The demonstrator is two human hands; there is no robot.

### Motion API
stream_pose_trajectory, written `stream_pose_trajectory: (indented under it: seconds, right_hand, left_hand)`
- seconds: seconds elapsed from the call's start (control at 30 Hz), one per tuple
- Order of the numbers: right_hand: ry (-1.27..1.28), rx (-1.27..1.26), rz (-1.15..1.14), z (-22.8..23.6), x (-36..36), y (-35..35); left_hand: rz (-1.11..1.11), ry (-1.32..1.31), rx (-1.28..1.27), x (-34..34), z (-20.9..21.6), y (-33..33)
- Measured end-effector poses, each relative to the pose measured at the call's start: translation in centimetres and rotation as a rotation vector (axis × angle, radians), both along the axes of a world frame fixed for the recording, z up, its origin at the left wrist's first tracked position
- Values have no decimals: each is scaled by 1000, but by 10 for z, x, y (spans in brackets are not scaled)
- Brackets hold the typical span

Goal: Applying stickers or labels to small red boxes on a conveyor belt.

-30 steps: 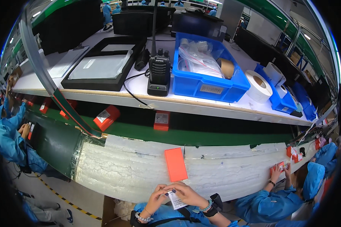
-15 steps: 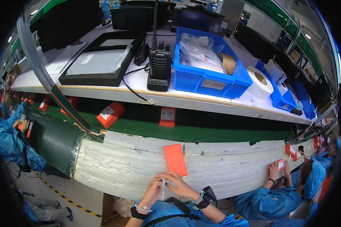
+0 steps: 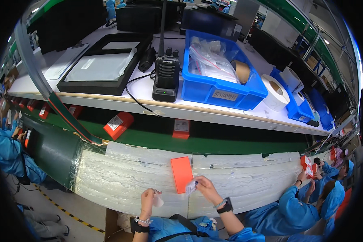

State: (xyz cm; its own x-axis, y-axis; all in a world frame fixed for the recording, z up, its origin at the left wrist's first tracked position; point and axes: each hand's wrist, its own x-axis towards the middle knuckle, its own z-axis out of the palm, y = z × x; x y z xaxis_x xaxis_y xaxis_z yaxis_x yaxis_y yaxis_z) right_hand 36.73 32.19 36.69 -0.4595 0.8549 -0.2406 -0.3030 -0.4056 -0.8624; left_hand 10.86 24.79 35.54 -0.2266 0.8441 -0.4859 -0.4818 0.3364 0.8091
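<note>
A flat orange-red box (image 3: 180, 171) lies on the pale, film-covered work surface (image 3: 125, 173) in front of me. My right hand (image 3: 207, 188) pinches a small white printed label (image 3: 191, 187) at the box's lower right corner. Whether the label touches the box I cannot tell. To the left, my left hand (image 3: 148, 198) is closed on a small white piece of paper (image 3: 158, 201), which hangs from its fingertips apart from the box.
Behind the work surface runs a green conveyor belt (image 3: 149, 136) carrying several orange-red boxes (image 3: 119, 126). A shelf above holds a walkie-talkie (image 3: 166, 76), a blue bin (image 3: 226, 94) and a label roll (image 3: 275, 92). Co-workers (image 3: 284, 207) work at right and left.
My hands, close together before, have moved apart. The label in my right hand now shows beside the box. The co-worker at right has moved a box forward, toward the other boxes.
</note>
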Motion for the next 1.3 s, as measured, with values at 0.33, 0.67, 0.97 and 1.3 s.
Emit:
stream_pose_trajectory:
  seconds: [0.33, 0.67, 0.97, 1.3]
  right_hand:
    - [-661, 533, 315, -41, -28, 53]
    - [-725, 543, 376, -33, -32, 57]
    - [-724, 537, 396, -34, -35, 59]
    - [-1492, 740, 355, -14, -75, 22]
  left_hand:
    - [-469, 718, -85, 53, -88, 15]
    - [-397, 489, 54, 59, -115, 13]
    - [-354, 411, 110, 54, -102, 21]
    - [-438, 619, 130, 45, -106, 29]
